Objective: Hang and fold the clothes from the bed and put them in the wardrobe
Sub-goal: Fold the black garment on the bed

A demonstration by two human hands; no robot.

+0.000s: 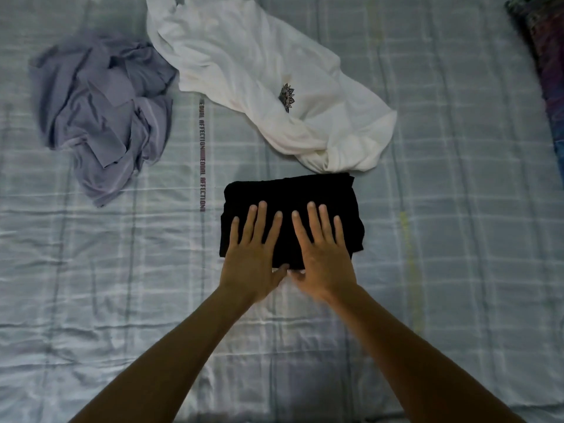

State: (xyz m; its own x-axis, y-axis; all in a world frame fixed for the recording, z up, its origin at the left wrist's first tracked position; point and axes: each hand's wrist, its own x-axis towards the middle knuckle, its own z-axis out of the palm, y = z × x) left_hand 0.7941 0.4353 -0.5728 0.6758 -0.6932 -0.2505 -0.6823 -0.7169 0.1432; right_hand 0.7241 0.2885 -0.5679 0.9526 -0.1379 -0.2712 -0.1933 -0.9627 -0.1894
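A black garment [290, 190], folded into a compact rectangle, lies in the middle of the bed. My left hand [254, 254] lies flat on its left half with fingers straight and spread. My right hand [322, 254] lies flat on its right half the same way, and the two thumbs nearly meet at the near edge of the fold. A crumpled white shirt [259, 77] with a small dark emblem lies just beyond the black garment. A crumpled lilac-grey garment [103, 117] sits at the far left.
The bed is covered by a pale blue checked sheet [442, 209] with a printed strip of lettering. A dark patterned pillow or cloth [546, 56] shows at the far right edge. No wardrobe or hangers are in view.
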